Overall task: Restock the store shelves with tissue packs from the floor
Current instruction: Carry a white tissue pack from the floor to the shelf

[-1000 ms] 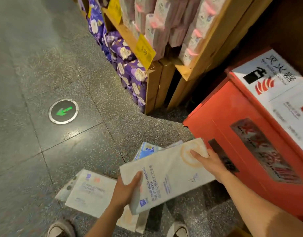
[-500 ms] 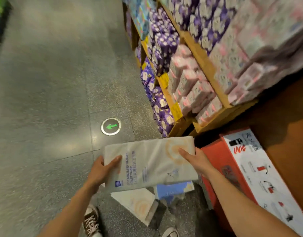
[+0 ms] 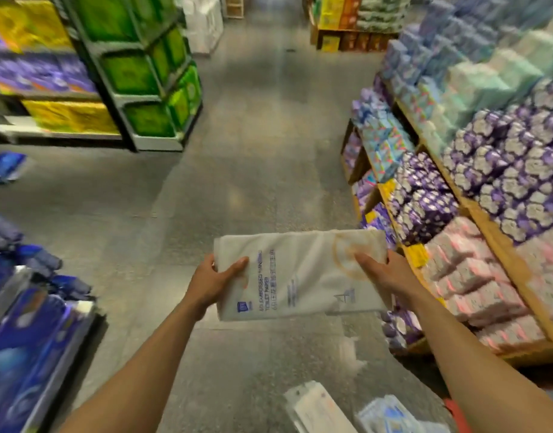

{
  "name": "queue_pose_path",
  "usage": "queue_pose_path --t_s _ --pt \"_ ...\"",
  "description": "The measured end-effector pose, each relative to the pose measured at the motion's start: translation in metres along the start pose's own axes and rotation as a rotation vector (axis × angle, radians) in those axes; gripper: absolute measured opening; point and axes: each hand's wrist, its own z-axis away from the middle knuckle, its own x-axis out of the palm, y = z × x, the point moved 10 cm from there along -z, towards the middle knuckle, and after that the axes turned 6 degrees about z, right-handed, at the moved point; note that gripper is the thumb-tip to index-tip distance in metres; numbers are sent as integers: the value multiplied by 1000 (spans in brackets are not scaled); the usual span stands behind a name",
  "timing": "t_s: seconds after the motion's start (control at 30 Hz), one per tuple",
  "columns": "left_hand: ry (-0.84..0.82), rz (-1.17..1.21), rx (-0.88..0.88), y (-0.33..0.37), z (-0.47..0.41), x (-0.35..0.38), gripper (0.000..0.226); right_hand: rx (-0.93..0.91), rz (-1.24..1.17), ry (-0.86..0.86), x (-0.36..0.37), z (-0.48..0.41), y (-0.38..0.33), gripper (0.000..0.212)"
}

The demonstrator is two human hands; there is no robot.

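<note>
- While both hands grip it, the white tissue pack [image 3: 300, 276] is held flat in the air over the grey floor [image 3: 253, 135], its long side running across the aisle.
- Left hand [image 3: 214, 278] clamps the pack's left end, thumb [image 3: 236, 265] pressed on top and fingers curled underneath.
- Right hand [image 3: 383, 271] clamps the right end, thumb lying over an orange ring printed on the wrapper, fingers wrapped around the far edge.
- Print on the pack includes the blue words "TOILET PAPER" and a small blue square logo near the left hand; the other lines are too blurred to read.
- Right of the pack stands a wooden shelf [image 3: 500, 245] with stepped tiers: pink packs [image 3: 475, 276] nearest, purple flowered packs [image 3: 503, 157] above them, pale green and blue ones farther along. Its yellow price tags [image 3: 417, 254] cannot be read.
- Below the pack, two more packs [image 3: 319, 410] lie on the floor near the bottom edge.
- Beyond the pack the aisle is open floor, with a dark rack of green and yellow boxes [image 3: 144, 73] on its left.
- Left of the pack, well apart, blue bags [image 3: 25, 323] edge the walkway.
</note>
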Motion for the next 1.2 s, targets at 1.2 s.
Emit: queue_pose_path --t_s 1.2 --pt "817 273 324 332 -571 -760 54 -702 -2 -506 694 -567 -837 3"
